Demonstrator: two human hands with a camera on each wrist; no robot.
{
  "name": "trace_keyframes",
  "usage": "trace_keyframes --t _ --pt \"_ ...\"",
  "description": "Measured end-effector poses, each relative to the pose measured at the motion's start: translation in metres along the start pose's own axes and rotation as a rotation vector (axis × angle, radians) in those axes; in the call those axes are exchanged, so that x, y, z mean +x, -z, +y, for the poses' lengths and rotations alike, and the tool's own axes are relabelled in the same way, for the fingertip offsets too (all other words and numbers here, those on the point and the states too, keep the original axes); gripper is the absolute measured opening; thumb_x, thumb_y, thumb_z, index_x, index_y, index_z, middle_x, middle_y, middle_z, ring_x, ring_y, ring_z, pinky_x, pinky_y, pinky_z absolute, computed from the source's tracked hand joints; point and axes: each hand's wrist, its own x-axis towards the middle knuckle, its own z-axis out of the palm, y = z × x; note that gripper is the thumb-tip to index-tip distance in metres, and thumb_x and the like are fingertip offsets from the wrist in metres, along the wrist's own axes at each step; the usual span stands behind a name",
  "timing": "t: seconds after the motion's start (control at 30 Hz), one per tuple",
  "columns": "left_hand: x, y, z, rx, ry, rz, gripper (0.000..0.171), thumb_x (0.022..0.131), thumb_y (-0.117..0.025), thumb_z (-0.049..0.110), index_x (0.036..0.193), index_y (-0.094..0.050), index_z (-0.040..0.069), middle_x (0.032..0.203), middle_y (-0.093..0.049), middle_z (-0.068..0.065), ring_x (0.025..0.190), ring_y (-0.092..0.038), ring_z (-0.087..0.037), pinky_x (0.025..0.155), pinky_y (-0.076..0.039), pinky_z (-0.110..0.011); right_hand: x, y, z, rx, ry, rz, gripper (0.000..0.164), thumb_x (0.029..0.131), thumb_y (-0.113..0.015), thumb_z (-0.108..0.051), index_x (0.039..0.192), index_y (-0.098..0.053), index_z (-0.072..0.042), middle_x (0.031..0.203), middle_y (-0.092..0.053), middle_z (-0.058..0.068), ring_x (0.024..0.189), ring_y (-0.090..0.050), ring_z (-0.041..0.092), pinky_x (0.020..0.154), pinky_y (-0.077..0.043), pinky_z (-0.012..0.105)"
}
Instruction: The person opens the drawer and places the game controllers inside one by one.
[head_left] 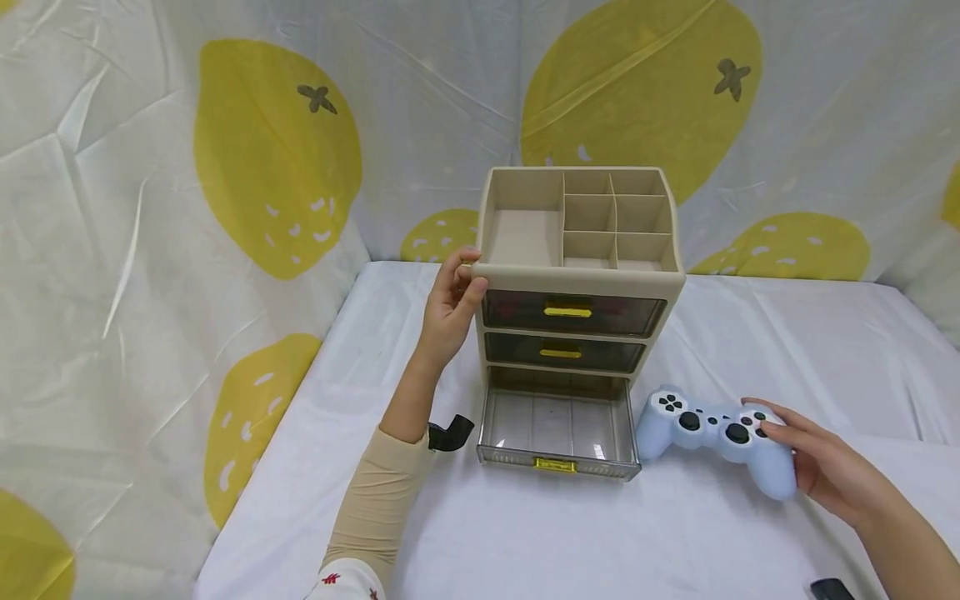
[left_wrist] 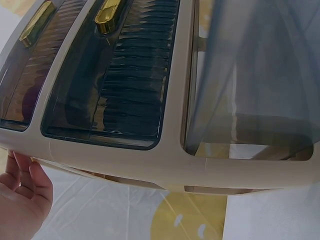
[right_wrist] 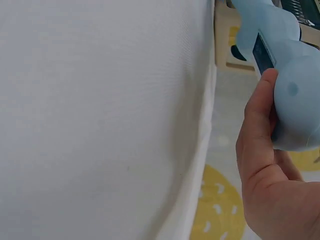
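A beige desktop drawer organizer (head_left: 581, 281) stands on the white-covered table, with dividers on top. Its two upper dark see-through drawers are closed; the clear bottom drawer (head_left: 517, 455) is pulled out and holds nothing visible. My left hand (head_left: 447, 312) holds the organizer at its upper left corner, fingers bent. In the left wrist view, its fingertips touch the organizer's side. A light blue game controller (head_left: 771, 473) is in my right hand (head_left: 836, 471), gripped by its right handle with the thumb on top. The controller's left end is beside the drawer's right edge.
Cloth with yellow lemon prints (head_left: 277, 158) hangs behind and to the left of the table (head_left: 525, 542). A black strap piece (head_left: 452, 433) shows by my left wrist, and another black piece (head_left: 831, 589) near my right forearm.
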Motion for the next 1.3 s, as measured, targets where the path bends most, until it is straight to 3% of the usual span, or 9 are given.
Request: trace_keyframes --t 0.13,0.47,0.53,0.7,0.73,0.9,1.03,1.1,1.3 --pt "0.000 0.001 0.000 -0.001 -0.002 0.004 0.059 0.096 -0.057 0.048 0.127 -0.040 0.001 0.085 -0.048 0.003 0.078 -0.044 -0.014 0.071 -0.036 -0.027 -0.002 -0.005 -0.003 0.023 0.066 0.044 0.051 0.106 -0.025 -0.005 0.135 -0.059 -0.031 0.121 -0.059 -0.010 0.101 -0.064 0.012 0.077 -0.054 0.029" --pt "0.000 0.001 0.001 -0.009 0.001 0.003 0.060 0.096 -0.057 0.048 0.128 -0.040 0.000 0.085 -0.048 0.002 0.078 -0.043 -0.014 0.072 -0.036 -0.027 -0.004 -0.014 -0.009 0.132 0.166 -0.033 0.052 0.106 -0.018 -0.007 0.140 -0.054 -0.022 0.128 -0.056 -0.005 0.108 -0.061 0.015 0.082 -0.053 0.036" --pt "0.000 0.001 0.001 -0.018 -0.004 -0.002 0.054 0.096 -0.057 0.047 0.128 -0.044 0.006 0.086 -0.049 0.000 0.078 -0.043 -0.014 0.072 -0.036 -0.027 -0.004 -0.016 -0.011 0.123 0.181 -0.038 0.052 0.106 -0.017 -0.007 0.141 -0.052 -0.022 0.129 -0.056 -0.004 0.108 -0.060 0.014 0.082 -0.053 0.036" --pt "0.001 0.001 0.000 -0.027 -0.019 -0.009 0.032 0.097 -0.056 0.047 0.125 -0.052 0.032 0.086 -0.048 -0.002 0.078 -0.042 -0.015 0.072 -0.036 -0.027 -0.003 -0.024 -0.016 0.094 0.201 -0.047 0.051 0.106 -0.018 -0.009 0.144 -0.049 -0.021 0.131 -0.055 -0.003 0.109 -0.059 0.015 0.083 -0.053 0.037" --pt "0.001 0.001 0.000 -0.027 -0.020 -0.009 0.032 0.097 -0.056 0.047 0.125 -0.052 0.032 0.086 -0.047 -0.002 0.078 -0.042 -0.014 0.072 -0.036 -0.027 -0.002 -0.025 -0.017 0.088 0.199 -0.046 0.050 0.106 -0.018 -0.009 0.144 -0.049 -0.022 0.131 -0.055 -0.003 0.109 -0.059 0.015 0.083 -0.053 0.037" --pt "0.001 0.001 -0.001 -0.029 -0.020 -0.006 0.055 0.097 -0.056 0.046 0.129 -0.040 0.004 0.086 -0.049 0.001 0.079 -0.043 -0.014 0.072 -0.036 -0.027 0.002 -0.036 -0.021 0.069 0.178 -0.056 0.049 0.106 -0.021 -0.012 0.144 -0.048 -0.024 0.129 -0.055 -0.003 0.109 -0.059 0.015 0.083 -0.053 0.036" --pt "0.001 0.000 -0.001 -0.025 -0.010 -0.003 0.060 0.097 -0.056 0.047 0.129 -0.038 0.000 0.087 -0.050 0.002 0.080 -0.044 -0.014 0.073 -0.037 -0.027 0.006 -0.045 -0.023 0.036 0.178 -0.053 0.048 0.106 -0.022 -0.012 0.145 -0.047 -0.025 0.129 -0.054 -0.003 0.108 -0.059 0.016 0.083 -0.053 0.036" --pt "0.001 0.000 -0.001 -0.027 -0.008 0.000 0.054 0.096 -0.057 0.047 0.129 -0.043 0.006 0.088 -0.051 0.002 0.080 -0.045 -0.014 0.073 -0.037 -0.027 0.008 -0.049 -0.023 0.014 0.183 -0.049 0.048 0.106 -0.022 -0.011 0.145 -0.047 -0.025 0.129 -0.054 -0.003 0.108 -0.059 0.015 0.083 -0.053 0.036" --pt "0.000 -0.002 0.000 -0.035 -0.005 0.001 0.030 0.096 -0.057 0.047 0.124 -0.050 0.039 0.085 -0.048 0.002 0.079 -0.043 -0.014 0.072 -0.037 -0.026 0.016 -0.063 -0.021 0.002 0.171 -0.058 0.048 0.106 -0.023 -0.009 0.143 -0.048 -0.025 0.128 -0.055 -0.003 0.107 -0.060 0.015 0.083 -0.052 0.036"
